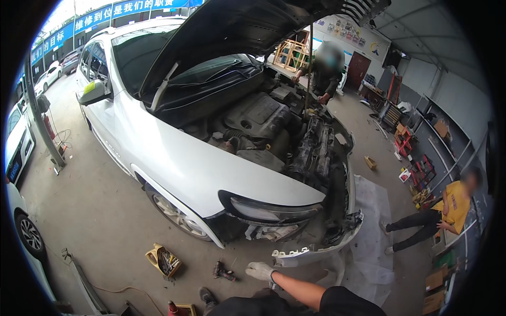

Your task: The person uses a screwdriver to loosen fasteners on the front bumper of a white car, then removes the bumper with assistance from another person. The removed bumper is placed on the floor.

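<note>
I am reaching my gloved left hand (260, 270) toward the loose bumper (316, 252) hanging off the white car (174, 158), fingers seemingly released and holding nothing. A drill (223, 272) is lying on the floor (105, 221) just beside it, near a yellow toolbox (164, 260). My right hand is lying out of view.

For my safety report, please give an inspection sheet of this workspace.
Surface: bare concrete floor, grey sheet under the car's nose.
Job's things: white car, hood up; loosened front bumper.
Clutter: yellow tool box, power tool on floor.
Hands: gloved hand near bumper, which hand unclear; other not seen.
Cables: thin cord across floor.
Surroundings: person at the engine bay, seated person, shelves.
</note>
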The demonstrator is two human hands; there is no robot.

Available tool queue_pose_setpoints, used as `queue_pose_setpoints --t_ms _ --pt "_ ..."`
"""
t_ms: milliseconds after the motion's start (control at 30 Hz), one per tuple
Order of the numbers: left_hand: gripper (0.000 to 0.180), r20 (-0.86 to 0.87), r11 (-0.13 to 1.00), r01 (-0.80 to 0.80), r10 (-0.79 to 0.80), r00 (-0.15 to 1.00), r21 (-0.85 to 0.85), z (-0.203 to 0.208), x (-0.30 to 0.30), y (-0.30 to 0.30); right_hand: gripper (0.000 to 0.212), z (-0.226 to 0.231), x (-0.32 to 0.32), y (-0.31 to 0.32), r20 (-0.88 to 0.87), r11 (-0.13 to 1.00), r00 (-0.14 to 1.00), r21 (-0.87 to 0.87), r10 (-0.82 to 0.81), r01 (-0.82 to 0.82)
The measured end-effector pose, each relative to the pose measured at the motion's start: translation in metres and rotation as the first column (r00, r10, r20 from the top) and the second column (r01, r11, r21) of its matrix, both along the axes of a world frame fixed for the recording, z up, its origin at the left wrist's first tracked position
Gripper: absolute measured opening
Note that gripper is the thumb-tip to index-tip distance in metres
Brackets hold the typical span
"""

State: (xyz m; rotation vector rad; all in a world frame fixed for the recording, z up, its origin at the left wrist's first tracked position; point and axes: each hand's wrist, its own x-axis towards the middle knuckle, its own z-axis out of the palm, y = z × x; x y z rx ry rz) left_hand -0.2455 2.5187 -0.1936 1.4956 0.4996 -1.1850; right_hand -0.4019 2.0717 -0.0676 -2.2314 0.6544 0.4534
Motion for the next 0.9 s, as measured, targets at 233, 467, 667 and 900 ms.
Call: queue_pose_setpoints --t_ms 233,467,667,900 --pt "0.072 0.186 0.964 0.26 -0.266 0.946 0.054 0.02 0.025 0.048 0.052 0.015 0.062 0.06 0.073 0.988 0.99 0.083 0.121 -0.127" --pt "0.053 0.339 0.829 0.555 -0.505 0.794 -0.065 0.14 0.044 -0.075 0.069 0.009 0.091 0.088 0.361 0.959 0.888 -0.135 0.283 -0.251" --pt "0.062 0.43 0.647 0.707 -0.746 0.508 0.285 0.153 0.035 -0.161 0.065 0.089 0.075 0.031 0.272 0.999 0.961 -0.039 0.043 -0.033" --pt "0.06 0.451 0.533 0.791 -0.81 0.375 0.301 0.194 0.029 -0.231 0.062 0.099 0.05 -0.016 0.161 0.974 0.969 0.156 -0.189 0.164"
